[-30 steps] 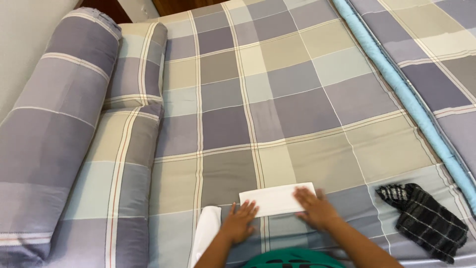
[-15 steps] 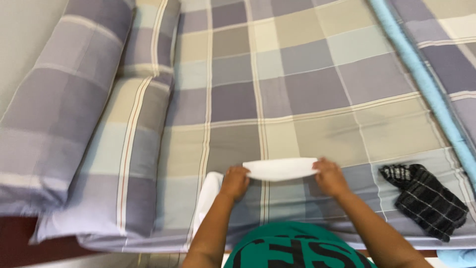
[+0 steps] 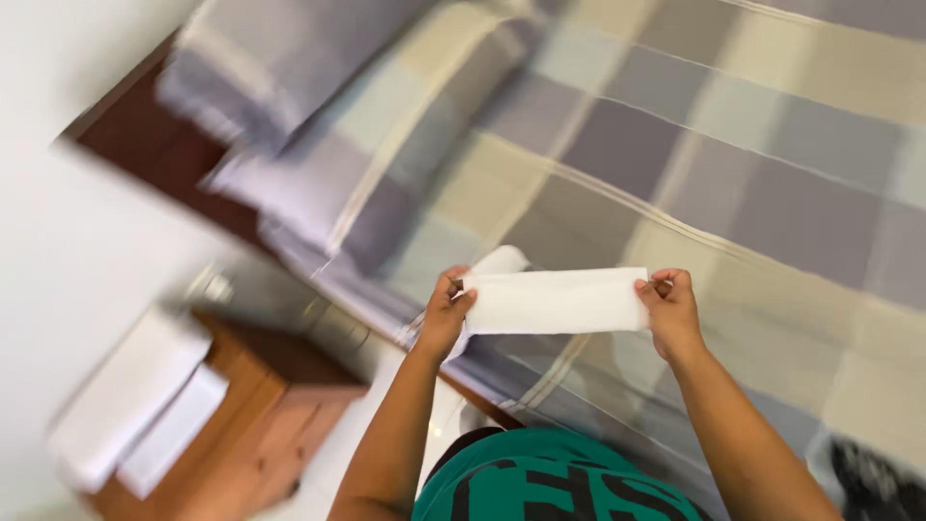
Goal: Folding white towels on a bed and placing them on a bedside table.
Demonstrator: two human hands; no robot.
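Note:
A folded white cloth (image 3: pixel 557 300) is stretched flat between both hands, lifted above the bed. My left hand (image 3: pixel 446 311) pinches its left end and my right hand (image 3: pixel 668 306) pinches its right end. Behind the left hand, another white cloth (image 3: pixel 500 260) lies on the checked bedsheet (image 3: pixel 733 183). The picture is blurred by head motion.
A checked bolster and a pillow (image 3: pixel 318 125) lie at the upper left of the bed. A wooden bedside cabinet (image 3: pixel 260 405) with white folded items (image 3: pixel 145 405) on top stands at the lower left by the white wall. A dark checked cloth (image 3: pixel 873 478) shows at the lower right edge.
Both hands have lifted the white cloth off the bed and pulled it taut. The view has swung left and tilted, bringing the bedside cabinet and wall into sight.

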